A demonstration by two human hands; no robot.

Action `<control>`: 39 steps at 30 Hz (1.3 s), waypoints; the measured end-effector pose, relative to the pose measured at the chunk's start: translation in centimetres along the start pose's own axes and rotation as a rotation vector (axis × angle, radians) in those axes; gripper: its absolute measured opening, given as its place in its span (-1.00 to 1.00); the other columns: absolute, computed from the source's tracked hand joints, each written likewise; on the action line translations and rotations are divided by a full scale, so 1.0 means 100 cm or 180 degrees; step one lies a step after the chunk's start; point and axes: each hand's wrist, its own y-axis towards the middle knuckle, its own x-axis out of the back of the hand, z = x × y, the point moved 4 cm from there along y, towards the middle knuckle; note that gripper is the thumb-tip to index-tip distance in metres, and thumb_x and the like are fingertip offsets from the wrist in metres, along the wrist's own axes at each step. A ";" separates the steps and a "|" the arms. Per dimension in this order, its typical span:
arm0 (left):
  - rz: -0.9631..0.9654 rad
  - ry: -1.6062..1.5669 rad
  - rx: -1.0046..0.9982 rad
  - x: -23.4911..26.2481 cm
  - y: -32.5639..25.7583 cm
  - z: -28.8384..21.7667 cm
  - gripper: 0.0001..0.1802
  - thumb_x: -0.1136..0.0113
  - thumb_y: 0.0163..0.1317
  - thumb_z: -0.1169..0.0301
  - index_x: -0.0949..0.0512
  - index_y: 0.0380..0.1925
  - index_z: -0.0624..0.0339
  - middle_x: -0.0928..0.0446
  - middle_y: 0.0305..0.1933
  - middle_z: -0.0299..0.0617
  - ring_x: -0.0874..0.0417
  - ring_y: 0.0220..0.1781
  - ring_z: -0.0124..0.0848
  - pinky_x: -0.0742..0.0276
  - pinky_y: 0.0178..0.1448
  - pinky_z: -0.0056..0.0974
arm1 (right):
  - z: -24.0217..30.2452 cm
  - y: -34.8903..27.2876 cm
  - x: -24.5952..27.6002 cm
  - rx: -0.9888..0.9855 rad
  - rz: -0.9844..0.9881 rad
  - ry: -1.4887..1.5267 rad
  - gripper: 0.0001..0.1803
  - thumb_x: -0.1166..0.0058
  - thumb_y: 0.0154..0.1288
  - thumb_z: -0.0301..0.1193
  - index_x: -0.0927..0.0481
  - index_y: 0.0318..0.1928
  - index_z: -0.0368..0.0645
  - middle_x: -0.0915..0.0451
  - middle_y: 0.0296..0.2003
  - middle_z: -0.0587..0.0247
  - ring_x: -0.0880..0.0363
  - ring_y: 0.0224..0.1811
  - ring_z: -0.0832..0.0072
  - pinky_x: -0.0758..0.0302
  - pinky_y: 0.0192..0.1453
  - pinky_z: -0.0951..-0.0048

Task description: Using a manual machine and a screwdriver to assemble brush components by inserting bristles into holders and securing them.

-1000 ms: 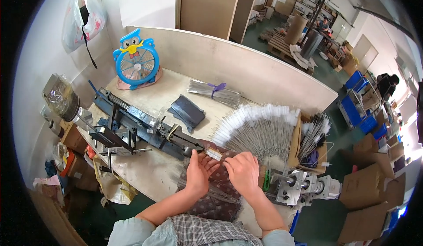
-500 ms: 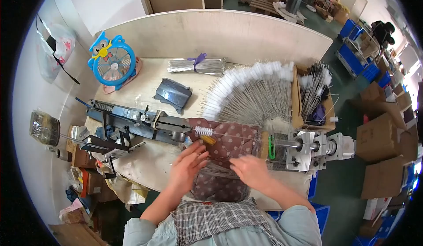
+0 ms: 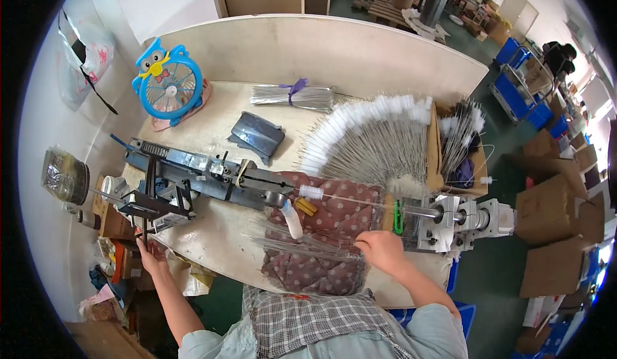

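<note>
Pinching several wires (image 3: 308, 246) over one dotted cloth (image 3: 315, 274): one right hand (image 3: 382, 251), fingers together. Left of cloth: one left hand (image 3: 152, 255), grip cannot be told, beside one black frame (image 3: 153, 203).

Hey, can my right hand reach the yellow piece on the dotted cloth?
Probably yes: between the right hand and the yellow piece I see mostly bare dotted cloth, and the white handle is on the far side.

Your apron (image 3: 315, 319) is checked in black and white, your sleeves (image 3: 434, 323) pale blue-grey. Near you, the wires (image 3: 305, 247) are silvery and the cloth (image 3: 315, 273) brown with pale dots; at the far left, the fan (image 3: 171, 91) is blue and yellow.
</note>
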 end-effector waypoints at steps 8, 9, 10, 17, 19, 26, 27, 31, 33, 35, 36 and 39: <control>0.0541 -0.0442 0.0607 -0.040 -0.090 0.081 -0.64 -0.01 0.29 0.13 -0.46 -0.06 0.10 -0.52 -0.02 -0.19 -0.49 0.06 -0.33 -0.37 0.08 -0.22 | -0.016 -0.016 -0.001 -0.0517 -0.0029 -0.0448 -0.82 -0.02 0.10 -0.33 -0.64 -0.32 -0.06 -0.64 -0.44 0.13 -0.63 -0.37 0.17 -0.55 -0.26 0.18; 0.0532 -0.0541 0.0952 -0.058 -0.124 0.094 -0.73 0.01 0.29 0.25 -0.47 -0.10 0.13 -0.55 -0.09 -0.16 -0.53 0.01 -0.32 -0.46 0.08 -0.19 | -0.017 -0.018 -0.004 -0.0545 0.0071 -0.0500 -0.82 -0.02 0.10 -0.34 -0.63 -0.32 -0.07 -0.64 -0.42 0.12 -0.63 -0.36 0.16 -0.55 -0.26 0.18; 0.1008 -0.0845 0.1415 -0.072 -0.146 0.113 -0.77 0.00 0.29 0.29 -0.49 -0.17 0.17 -0.58 -0.16 -0.15 -0.59 -0.08 -0.32 -0.55 0.02 -0.22 | -0.017 -0.020 -0.004 -0.0535 0.0081 -0.0508 -0.82 -0.02 0.10 -0.34 -0.63 -0.32 -0.07 -0.64 -0.42 0.12 -0.63 -0.36 0.16 -0.55 -0.26 0.18; 0.3089 0.0463 0.1531 -0.192 -0.321 0.112 -0.62 -0.09 0.25 0.31 -0.37 0.01 0.24 -0.49 -0.04 -0.14 -0.51 -0.01 -0.33 -0.42 0.15 -0.25 | -0.026 -0.026 -0.016 -0.0383 -0.0019 -0.0494 -0.81 0.00 0.07 -0.40 -0.55 -0.25 -0.06 -0.59 -0.30 0.13 -0.61 -0.32 0.11 -0.53 -0.25 0.11; 0.3061 0.0788 0.1401 -0.206 -0.347 0.124 -0.64 -0.11 0.23 0.32 -0.37 -0.01 0.21 -0.49 -0.10 -0.17 -0.51 -0.05 -0.35 -0.42 0.11 -0.26 | -0.027 -0.029 -0.020 -0.0307 -0.0210 -0.0418 -0.80 0.00 0.06 -0.42 -0.53 -0.24 -0.05 -0.57 -0.30 0.14 -0.60 -0.33 0.10 -0.53 -0.26 0.09; 0.2953 0.0084 0.3059 -0.231 -0.395 0.080 -0.78 -0.06 0.27 0.22 -0.40 -0.24 0.12 -0.40 -0.43 -0.33 -0.41 -0.45 -0.51 -0.33 -0.31 -0.36 | -0.025 -0.026 -0.022 -0.0421 -0.0260 -0.0280 -0.79 0.00 0.07 -0.45 -0.53 -0.22 -0.13 -0.52 -0.29 0.07 -0.58 -0.28 0.07 -0.53 -0.23 0.11; 0.3098 -0.1073 0.3703 -0.234 -0.400 0.054 -0.72 -0.03 0.28 0.11 -0.40 -0.26 0.09 -0.37 -0.51 -0.36 -0.35 -0.54 -0.54 -0.29 -0.35 -0.36 | -0.023 -0.029 -0.021 -0.0379 -0.0266 -0.0173 -0.79 -0.02 0.08 -0.44 -0.52 -0.22 -0.16 -0.51 -0.29 0.03 -0.57 -0.27 0.04 -0.53 -0.21 0.08; 0.3227 -0.0650 0.4125 -0.228 -0.366 0.031 -0.54 0.12 0.32 -0.04 -0.47 -0.31 0.16 -0.41 -0.54 -0.33 -0.33 -0.66 -0.49 -0.36 -0.39 -0.33 | -0.027 -0.026 -0.025 -0.0523 -0.0208 -0.0280 -0.79 -0.03 0.11 -0.41 -0.48 -0.22 -0.18 -0.49 -0.24 0.02 -0.58 -0.28 0.04 -0.54 -0.24 0.08; 0.3115 0.0453 0.2566 -0.199 -0.343 0.042 -0.45 0.18 0.32 -0.09 -0.48 -0.31 0.21 -0.47 -0.50 -0.26 -0.42 -0.60 -0.44 -0.45 -0.30 -0.28 | -0.019 -0.031 -0.019 -0.0508 0.0126 -0.0527 -0.85 0.02 0.12 -0.47 -0.49 -0.26 -0.19 -0.50 -0.27 0.01 -0.58 -0.26 0.05 -0.54 -0.21 0.10; 0.3534 0.0372 0.2893 -0.195 -0.345 0.047 -0.53 0.13 0.36 0.04 -0.50 -0.26 0.28 -0.54 -0.43 -0.19 -0.53 -0.48 -0.41 -0.49 -0.20 -0.29 | -0.015 -0.038 0.005 -0.0620 0.0278 -0.0825 -0.85 0.00 0.11 -0.47 -0.50 -0.27 -0.19 -0.50 -0.28 0.02 -0.57 -0.25 0.06 -0.53 -0.19 0.12; 0.4068 0.1023 0.2891 -0.199 -0.356 0.048 -0.59 0.11 0.37 0.13 -0.50 -0.23 0.31 -0.56 -0.39 -0.18 -0.55 -0.43 -0.42 -0.49 -0.19 -0.31 | -0.015 -0.043 0.023 -0.0740 0.0407 -0.1102 -0.85 -0.02 0.10 -0.46 -0.52 -0.28 -0.19 -0.50 -0.29 0.04 -0.57 -0.23 0.07 -0.52 -0.18 0.13; 0.5026 0.1476 0.2873 -0.210 -0.375 0.055 -0.76 0.02 0.36 0.38 -0.51 -0.16 0.34 -0.60 -0.29 -0.17 -0.58 -0.32 -0.47 -0.48 -0.17 -0.39 | -0.013 -0.055 0.088 -0.0584 0.0365 -0.1572 -0.80 0.03 0.07 -0.55 -0.58 -0.26 -0.17 -0.55 -0.31 0.09 -0.58 -0.24 0.13 -0.52 -0.17 0.19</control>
